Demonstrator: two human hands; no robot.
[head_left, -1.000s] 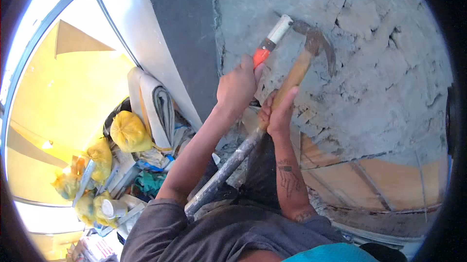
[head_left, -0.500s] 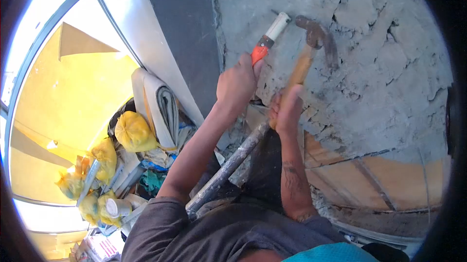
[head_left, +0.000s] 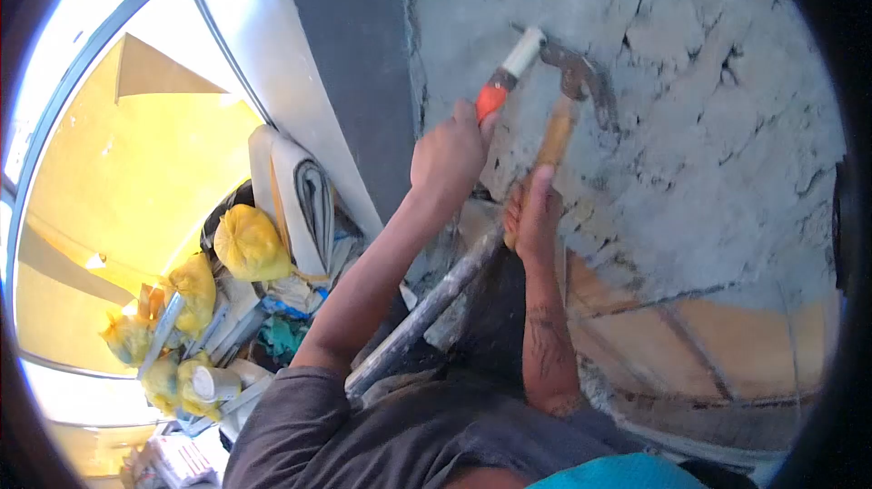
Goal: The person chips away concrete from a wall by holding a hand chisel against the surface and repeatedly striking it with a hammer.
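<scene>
My left hand (head_left: 449, 158) is wrapped round a tool with a red grip and white end (head_left: 509, 76), tilted up to the right against the rough grey wall (head_left: 690, 126). My right hand (head_left: 536, 217) grips the wooden handle of a claw hammer (head_left: 561, 130). The hammer's head is at the white end of the tool and seems to touch it. A thin dark tip shows just past that end. Below my hands, a speckled pole (head_left: 427, 307) slants down to my left side.
At the left lie yellow bags (head_left: 252, 242), a rolled mat (head_left: 304, 207) and mixed debris. A dark grey strip (head_left: 354, 62) runs beside the rough wall. Brown tiles (head_left: 672, 344) with dark joints are at the lower right.
The hammer head was apart from the tool's white end half a second ago and has moved left to it. Both hands keep their holds. The view has shifted slightly.
</scene>
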